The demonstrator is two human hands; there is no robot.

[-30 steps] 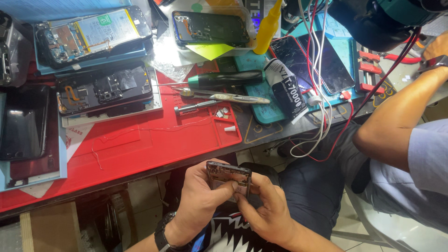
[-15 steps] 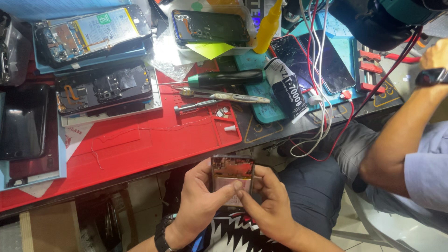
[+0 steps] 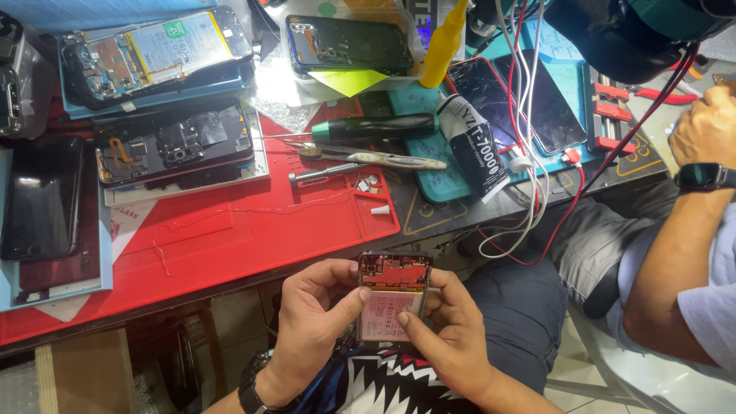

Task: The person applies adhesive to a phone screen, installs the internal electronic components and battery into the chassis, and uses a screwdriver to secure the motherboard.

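Holding: an opened phone (image 3: 392,305) is gripped between both hands below the near edge of the surface (image 3: 475,207), over the person's lap.
Phone: its back cover is off, so a red circuit board at the top and a pale pink battery beneath it are exposed (the screen side is turned away and cannot be seen).
Left hand (image 3: 314,322): it is curled around the phone's left edge, with the thumb pressed on the battery.
Right hand (image 3: 448,333): it is wrapped around the right edge, with the thumb laid across the lower part of the battery.
Red mat (image 3: 230,230): it is spread over the surface just above the hands, with a few small white parts near its right edge.
Tools: a green-handled screwdriver (image 3: 376,128) and tweezers (image 3: 368,157) are laid side by side at the mat's upper right.
Other phones: two opened ones (image 3: 157,50) (image 3: 172,146) are stacked at the upper left, and a third (image 3: 349,42) is set in a clear tray.
Yellow bottle (image 3: 443,46): it stands upright beside that tray.
Co-worker: a forearm with a black watch (image 3: 701,176) is seen at the right, well apart from the held phone.
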